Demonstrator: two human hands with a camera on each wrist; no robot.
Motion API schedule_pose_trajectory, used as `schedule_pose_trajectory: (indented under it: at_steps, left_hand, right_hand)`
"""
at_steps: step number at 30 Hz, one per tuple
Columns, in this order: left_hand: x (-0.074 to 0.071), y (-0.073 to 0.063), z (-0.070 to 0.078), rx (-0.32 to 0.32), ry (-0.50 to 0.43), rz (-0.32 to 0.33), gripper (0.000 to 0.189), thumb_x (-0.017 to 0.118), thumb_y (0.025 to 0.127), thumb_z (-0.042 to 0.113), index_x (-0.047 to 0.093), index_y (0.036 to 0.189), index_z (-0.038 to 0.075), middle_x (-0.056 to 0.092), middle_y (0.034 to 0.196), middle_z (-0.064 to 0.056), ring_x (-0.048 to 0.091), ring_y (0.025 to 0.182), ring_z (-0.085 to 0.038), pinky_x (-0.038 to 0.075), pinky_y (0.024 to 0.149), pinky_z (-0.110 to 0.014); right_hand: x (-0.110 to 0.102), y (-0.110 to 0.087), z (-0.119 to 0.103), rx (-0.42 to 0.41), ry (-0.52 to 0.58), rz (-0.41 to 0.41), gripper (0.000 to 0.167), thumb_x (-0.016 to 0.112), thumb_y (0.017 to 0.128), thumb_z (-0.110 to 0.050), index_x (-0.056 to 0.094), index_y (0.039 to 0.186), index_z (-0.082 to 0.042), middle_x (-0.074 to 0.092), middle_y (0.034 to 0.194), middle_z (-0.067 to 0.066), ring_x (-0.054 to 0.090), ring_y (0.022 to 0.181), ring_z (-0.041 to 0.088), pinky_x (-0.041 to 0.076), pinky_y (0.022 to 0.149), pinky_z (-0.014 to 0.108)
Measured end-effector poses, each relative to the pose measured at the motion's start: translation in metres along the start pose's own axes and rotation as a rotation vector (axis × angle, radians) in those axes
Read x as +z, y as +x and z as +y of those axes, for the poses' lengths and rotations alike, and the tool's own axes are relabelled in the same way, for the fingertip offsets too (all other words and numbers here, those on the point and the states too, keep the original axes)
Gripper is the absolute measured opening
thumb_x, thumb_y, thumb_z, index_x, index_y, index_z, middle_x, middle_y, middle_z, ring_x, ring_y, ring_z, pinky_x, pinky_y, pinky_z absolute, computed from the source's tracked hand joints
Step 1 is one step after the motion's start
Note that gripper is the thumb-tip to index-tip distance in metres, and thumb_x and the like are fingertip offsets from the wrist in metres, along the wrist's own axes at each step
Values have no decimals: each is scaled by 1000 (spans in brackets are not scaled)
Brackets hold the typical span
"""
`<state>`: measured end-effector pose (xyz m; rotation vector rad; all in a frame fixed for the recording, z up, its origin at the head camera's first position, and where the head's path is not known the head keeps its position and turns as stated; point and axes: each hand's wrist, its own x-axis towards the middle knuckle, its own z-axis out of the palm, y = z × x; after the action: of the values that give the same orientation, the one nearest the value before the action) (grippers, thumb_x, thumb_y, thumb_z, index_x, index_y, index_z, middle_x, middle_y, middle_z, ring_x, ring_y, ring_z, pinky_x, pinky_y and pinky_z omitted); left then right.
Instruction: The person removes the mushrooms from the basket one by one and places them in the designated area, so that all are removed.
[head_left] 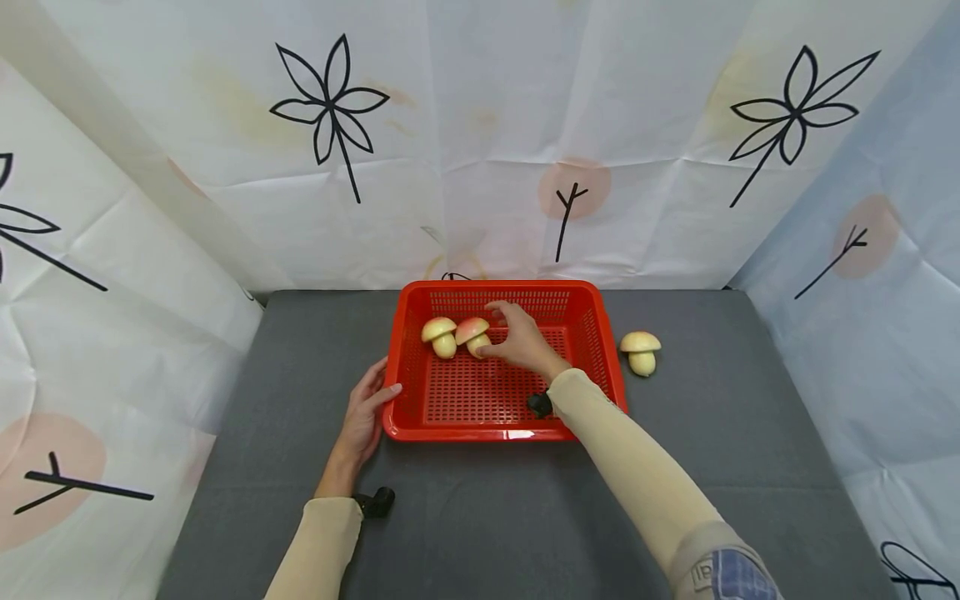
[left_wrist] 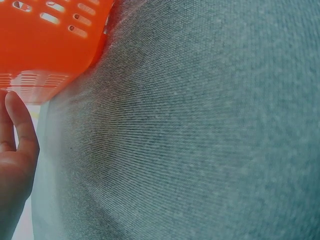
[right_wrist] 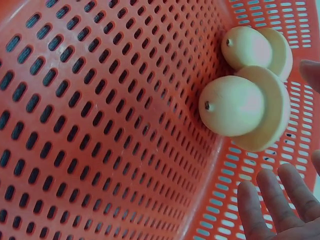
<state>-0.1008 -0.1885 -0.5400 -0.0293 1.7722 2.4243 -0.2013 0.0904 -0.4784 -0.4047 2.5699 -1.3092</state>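
A red plastic basket [head_left: 495,434] with slotted walls stands on the table. My left hand [head_left: 366,407] holds its left side, the thumb over the rim and the other fingers along the outer wall. Inside, two toy mushrooms lean side by side toward the back left: one mushroom [head_left: 439,337] on the left, another mushroom [head_left: 474,335] with a reddish cap to its right. My right hand [head_left: 521,340] is over the basket, just right of the second mushroom, with thumb and fingers spread apart. In the right wrist view, a gap shows between the fingers [right_wrist: 281,205] and the nearer mushroom [right_wrist: 232,106].
A third mushroom [head_left: 641,353] with a pale yellow cap lies on the grey table [head_left: 480,525], right of the basket. White cloth [head_left: 480,125] with flower drawings hangs behind and on both sides. Each wrist carries a small black camera [head_left: 377,502].
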Motion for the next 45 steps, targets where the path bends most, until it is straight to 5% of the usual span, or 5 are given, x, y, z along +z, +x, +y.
schedule_pose_trajectory:
  at_steps: [45]
  left_hand:
    - [0, 0, 0, 3, -5, -6, 57, 55, 101, 4, 35, 155, 4, 40, 152, -22, 50, 129, -33, 51, 101, -38]
  right_hand:
    - [33, 15, 17, 69, -85, 7, 78, 88, 78, -7, 49, 146, -10, 55, 133, 15, 53, 120, 32, 47, 100, 49]
